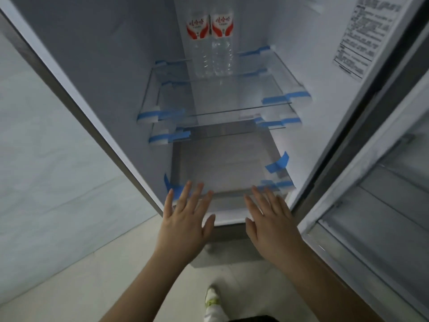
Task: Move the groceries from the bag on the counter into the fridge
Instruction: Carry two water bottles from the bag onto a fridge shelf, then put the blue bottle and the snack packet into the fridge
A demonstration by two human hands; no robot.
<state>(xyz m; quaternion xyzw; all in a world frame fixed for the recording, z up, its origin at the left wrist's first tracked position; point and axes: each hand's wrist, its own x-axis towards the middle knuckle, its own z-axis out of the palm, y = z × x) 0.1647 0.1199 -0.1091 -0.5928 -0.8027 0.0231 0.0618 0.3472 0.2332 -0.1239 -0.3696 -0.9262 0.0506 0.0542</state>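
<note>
The fridge (97, 73) stands open in front of me, white inside. Two clear water bottles (210, 43) with red-and-white labels stand side by side at the back of the upper glass shelf (232, 98). A second glass shelf (227, 130) lies just below, and a clear drawer (222, 163) sits at the bottom. Blue tape strips hold the shelves and drawer at their corners. My left hand (185, 219) and my right hand (271, 219) are both spread flat, palms down, empty, at the drawer's front edge. The bag and counter are out of view.
The fridge door (371, 205) hangs open on the right with its door bins facing me. A printed label (362, 36) is stuck on the right inner wall. A pale wall (46, 182) is on the left. My shoe (212, 298) is on the light floor below.
</note>
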